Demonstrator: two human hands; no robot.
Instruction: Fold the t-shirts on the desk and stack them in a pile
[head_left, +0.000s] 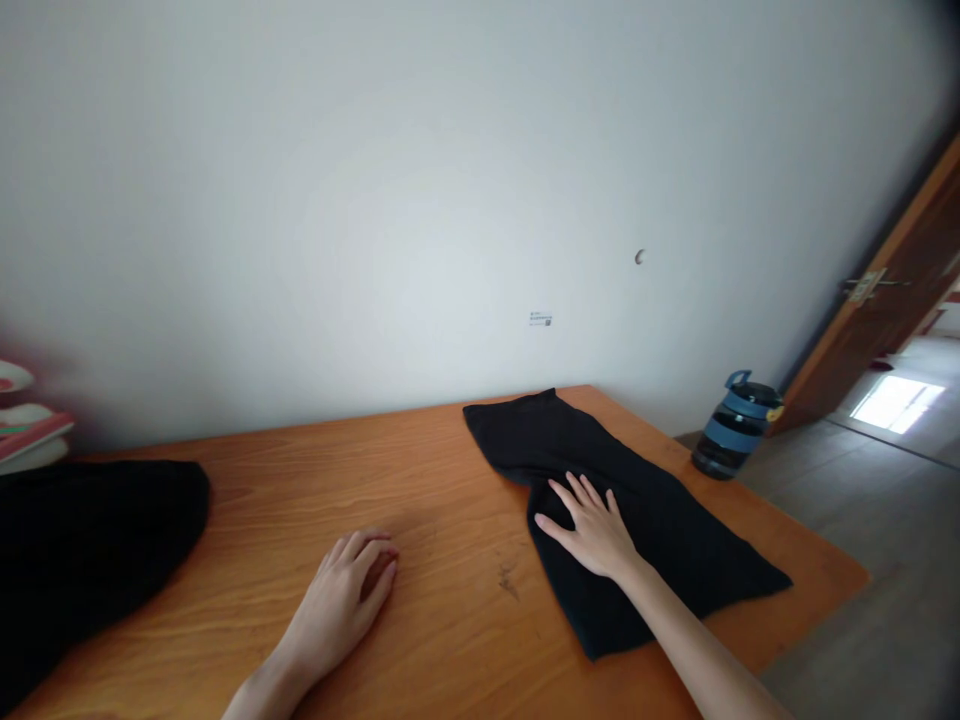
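Observation:
A black cloth (622,480) lies spread on the right part of the wooden table, its near left edge uneven and slightly rumpled. My right hand (592,530) rests flat on it with the fingers spread, pressing on the fabric rather than gripping it. To the left, on bare wood, is my left hand (349,585), palm down with loosely bent fingers. The thumb stands apart from the index finger, and nothing shows between them. What kind of textile the cloth is, I cannot tell.
Another black fabric item (90,550) covers the table's left end, beside a pink and white object (34,430). A blue and black water bottle (735,430) stands at the right edge. A pale wall (375,220) borders the wooden table (300,470) behind; a brown door (885,290) is far right.

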